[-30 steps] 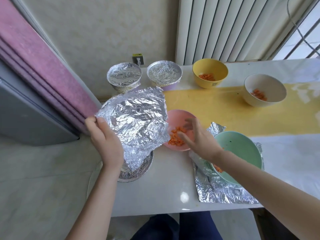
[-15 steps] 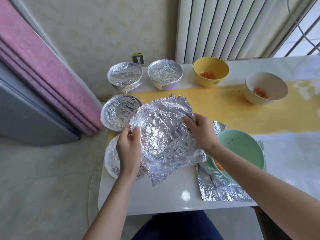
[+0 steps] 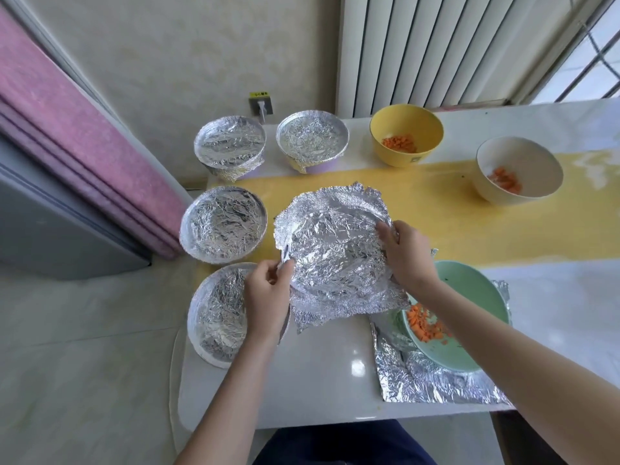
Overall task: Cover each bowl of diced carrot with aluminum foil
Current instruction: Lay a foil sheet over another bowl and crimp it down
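A crinkled sheet of aluminum foil (image 3: pixel 335 250) lies over the pink bowl in the middle of the table, hiding it and its carrot. My left hand (image 3: pixel 268 293) pinches the foil's left edge. My right hand (image 3: pixel 404 253) grips its right edge over the rim. Several foil-covered bowls stand to the left and behind, among them one at the front left (image 3: pixel 219 313) and one at mid left (image 3: pixel 223 224). Uncovered bowls with diced carrot: a green one (image 3: pixel 469 310) on a foil sheet (image 3: pixel 432 380), a yellow one (image 3: pixel 406 134), a white one (image 3: pixel 518 174).
The white table (image 3: pixel 318 380) has a yellow runner (image 3: pixel 469 226) across it; its front edge is close to my body. A pink and grey panel (image 3: pixel 67 156) leans at the left. A wall socket (image 3: pixel 261 104) and a radiator (image 3: pixel 436 48) are behind.
The foil went from my left hand's raised hold down onto the pink bowl. Both hands moved to its edges, and my left hand now pinches the left edge.
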Action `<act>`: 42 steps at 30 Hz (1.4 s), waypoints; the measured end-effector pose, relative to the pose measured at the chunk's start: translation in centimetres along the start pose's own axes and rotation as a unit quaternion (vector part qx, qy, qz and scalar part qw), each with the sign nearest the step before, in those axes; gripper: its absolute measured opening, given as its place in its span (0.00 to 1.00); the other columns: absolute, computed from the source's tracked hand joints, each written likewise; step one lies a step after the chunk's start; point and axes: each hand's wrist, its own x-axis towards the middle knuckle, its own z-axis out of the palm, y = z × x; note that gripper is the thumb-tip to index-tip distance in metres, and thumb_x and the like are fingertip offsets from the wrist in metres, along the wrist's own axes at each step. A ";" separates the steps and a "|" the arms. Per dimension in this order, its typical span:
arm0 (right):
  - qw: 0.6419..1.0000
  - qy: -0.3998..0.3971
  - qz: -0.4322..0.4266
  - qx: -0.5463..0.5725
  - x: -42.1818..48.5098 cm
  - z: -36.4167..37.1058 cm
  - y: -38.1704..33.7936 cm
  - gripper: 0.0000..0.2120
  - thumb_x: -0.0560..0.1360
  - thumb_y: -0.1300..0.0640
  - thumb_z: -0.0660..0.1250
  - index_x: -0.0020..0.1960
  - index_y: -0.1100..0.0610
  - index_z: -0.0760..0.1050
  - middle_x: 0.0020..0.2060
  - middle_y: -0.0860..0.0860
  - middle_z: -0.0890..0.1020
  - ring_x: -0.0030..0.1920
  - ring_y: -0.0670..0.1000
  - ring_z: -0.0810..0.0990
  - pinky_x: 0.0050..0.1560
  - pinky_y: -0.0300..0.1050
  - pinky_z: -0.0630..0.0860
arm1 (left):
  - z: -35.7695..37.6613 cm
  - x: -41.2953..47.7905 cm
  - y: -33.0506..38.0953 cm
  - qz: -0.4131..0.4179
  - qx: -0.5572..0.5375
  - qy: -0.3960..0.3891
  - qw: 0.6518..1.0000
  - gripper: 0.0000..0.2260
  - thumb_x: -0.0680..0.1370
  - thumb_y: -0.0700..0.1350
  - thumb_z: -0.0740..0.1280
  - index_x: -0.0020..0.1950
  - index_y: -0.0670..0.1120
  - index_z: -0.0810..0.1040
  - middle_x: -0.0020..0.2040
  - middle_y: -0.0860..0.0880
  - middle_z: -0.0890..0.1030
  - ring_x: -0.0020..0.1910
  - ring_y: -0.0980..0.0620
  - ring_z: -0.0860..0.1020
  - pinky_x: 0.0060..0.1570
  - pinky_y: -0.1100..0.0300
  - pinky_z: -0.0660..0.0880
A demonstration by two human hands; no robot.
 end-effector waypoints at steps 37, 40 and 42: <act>0.945 -0.111 -0.025 -0.306 3.9 1.3 3.2 0.19 0.82 0.48 0.44 0.53 0.61 0.66 0.27 0.49 0.68 0.30 0.53 0.73 0.31 0.43 0.67 | 5.3 4.8 -1.2 -0.007 0.213 0.027 0.977 0.11 0.82 0.47 0.54 0.54 0.41 0.69 0.49 0.43 0.74 0.39 0.49 0.72 0.32 0.60 0.68; 0.949 -0.105 -0.022 -0.297 3.9 1.4 3.4 0.19 0.82 0.48 0.44 0.53 0.61 0.66 0.27 0.49 0.68 0.29 0.53 0.72 0.29 0.43 0.65 | 4.8 5.0 -0.9 -0.043 0.129 0.016 0.991 0.12 0.81 0.48 0.58 0.59 0.41 0.69 0.49 0.45 0.76 0.40 0.51 0.73 0.32 0.62 0.66; 0.951 -0.102 -0.018 -0.290 4.0 1.4 3.5 0.19 0.82 0.48 0.44 0.53 0.62 0.67 0.27 0.49 0.68 0.29 0.52 0.71 0.29 0.43 0.64 | 4.3 5.0 -0.9 -0.054 0.107 -0.004 0.993 0.14 0.78 0.45 0.64 0.61 0.42 0.68 0.49 0.48 0.76 0.43 0.52 0.74 0.35 0.63 0.67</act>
